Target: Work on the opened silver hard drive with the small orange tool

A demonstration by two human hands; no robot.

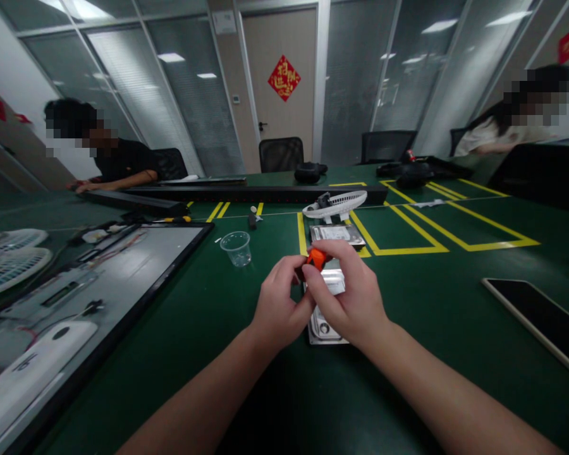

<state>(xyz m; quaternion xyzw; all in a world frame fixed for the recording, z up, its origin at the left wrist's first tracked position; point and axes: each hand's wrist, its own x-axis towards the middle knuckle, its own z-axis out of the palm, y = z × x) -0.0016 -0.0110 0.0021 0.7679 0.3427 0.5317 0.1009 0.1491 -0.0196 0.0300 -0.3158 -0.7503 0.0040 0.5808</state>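
Both hands had closed on one small object (pixel 317 258), the right hand (pixel 358 294) pinching its bright orange part between thumb and fingers, the left hand (pixel 279 300) gripping at its dark, brownish side. Fingers hid much of its shape. It was held up between the hands, partly blocking the view of a silver hard drive (pixel 322 330) on the green table (pixel 431 316). Beyond lay another hard drive (pixel 334 234). Farther left stood a clear plastic cup (pixel 236 249), green showing through its wall.
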